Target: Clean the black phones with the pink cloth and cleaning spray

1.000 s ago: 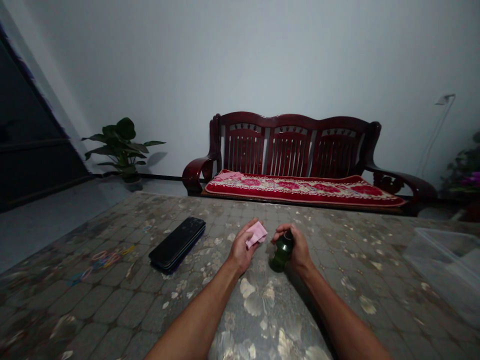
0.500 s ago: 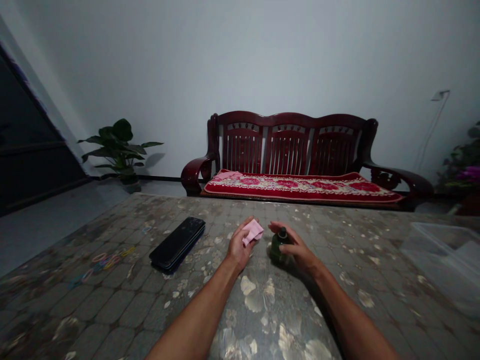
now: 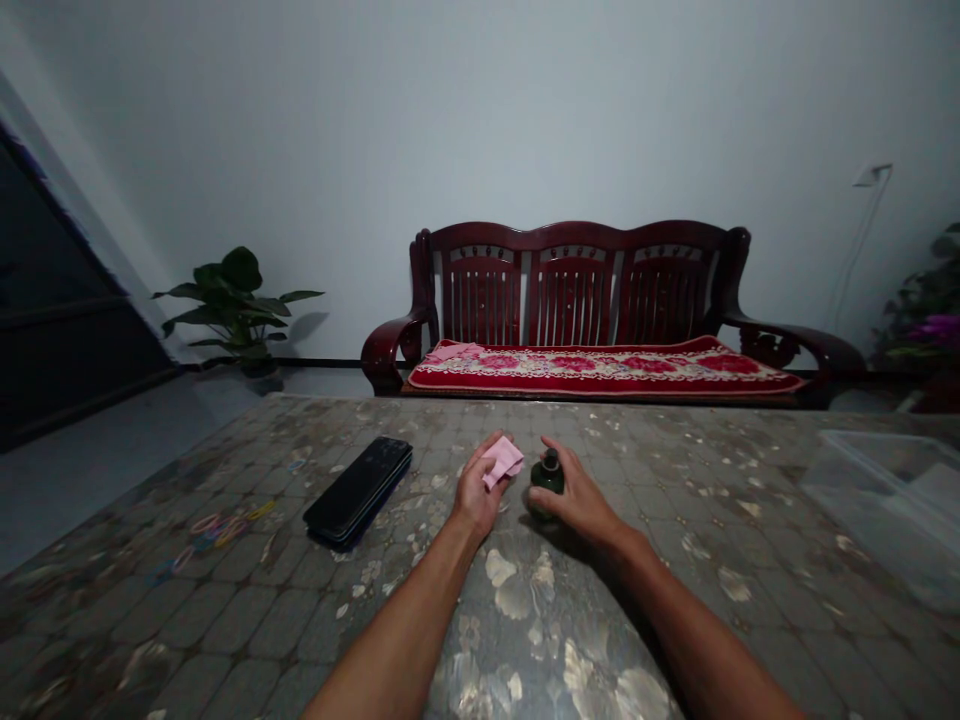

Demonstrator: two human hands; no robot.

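Observation:
A folded pink cloth (image 3: 504, 461) lies across the fingers of my left hand (image 3: 475, 497), with the thumb pressed over it. Just to its right, my right hand (image 3: 583, 500) is wrapped round a small dark green bottle (image 3: 547, 474) with a black top. The bottle is upright, and thumb and fingers sit on opposite sides of it; its lower part is partly hidden by the hand. A narrow gap separates the cloth from the bottle. Both hands are above the middle of the patterned table (image 3: 517, 640).
Left of my hands lies a stack of black phones (image 3: 358, 492). Several coloured rubber bands (image 3: 225, 528) are scattered farther left. A clear plastic box (image 3: 885, 500) stands at the right. Behind the table is a dark wooden bench (image 3: 570, 270) with a red floral cover (image 3: 607, 366).
My right hand has shifted from gripping the bottle's top to holding its side. The bottle has come upright and slightly left, nearer the cloth. My left hand keeps the cloth, almost still.

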